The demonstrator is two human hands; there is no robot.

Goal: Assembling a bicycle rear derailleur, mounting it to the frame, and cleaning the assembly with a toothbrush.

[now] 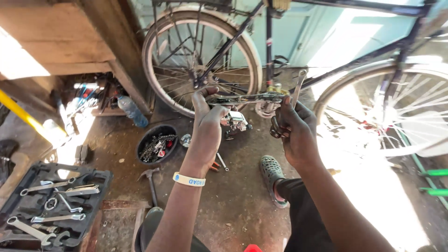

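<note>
Head view looked down on a stained concrete floor in a cluttered workshop, with a wooden bench at the upper left of the frame and pale blue walls behind. A dark bicycle stood across the top, its rear wheel at upper centre and another wheel at the right in hard sunlight. At the lower left lay an open black tool case of spanners; a hammer and a round black tub of small parts sat near mid-frame.

Left hand was closed around the crank arm, which lay at the centre of the frame with its long axis nearly level, running left to right toward the bottom bracket. Right hand was curled tight on a silver spanner, whose shaft pointed up and slightly right, its head near the upper middle. A chrome part hung just below the left hand's fingers.
</note>
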